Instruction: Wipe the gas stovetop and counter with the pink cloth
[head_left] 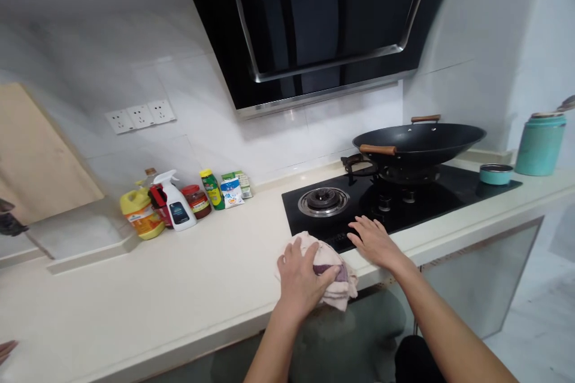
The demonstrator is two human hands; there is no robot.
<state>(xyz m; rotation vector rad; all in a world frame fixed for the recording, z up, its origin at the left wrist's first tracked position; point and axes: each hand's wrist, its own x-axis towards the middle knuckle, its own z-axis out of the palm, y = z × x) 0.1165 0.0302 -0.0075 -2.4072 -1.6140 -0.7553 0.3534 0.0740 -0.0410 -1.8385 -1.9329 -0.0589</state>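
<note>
My left hand (pixel 302 278) presses on a crumpled pale pink cloth (pixel 339 294) with a purple patch, its fingers curled over the top. The cloth lies at the front edge of the counter, against the near left corner of the black gas hob (pixel 309 226), and part of it hangs over the edge. My right hand (pixel 374 241) rests with fingers spread on the front rim of the hob, holding nothing. Beyond the hands is the uncovered left burner (pixel 323 200). A large black wok (pixel 417 142) with wooden handles sits over the right burner.
On the counter (pixel 179 287) stand a yellow jug (pixel 142 215), a white spray bottle (pixel 178 203), a red-lidded jar (pixel 197 202) and small packets (pixel 232 191). A teal lid (pixel 495 175) and teal canister (pixel 540 146) are at right. A range hood (pixel 323 24) overhangs. Fingertips (pixel 6 350) show at far left.
</note>
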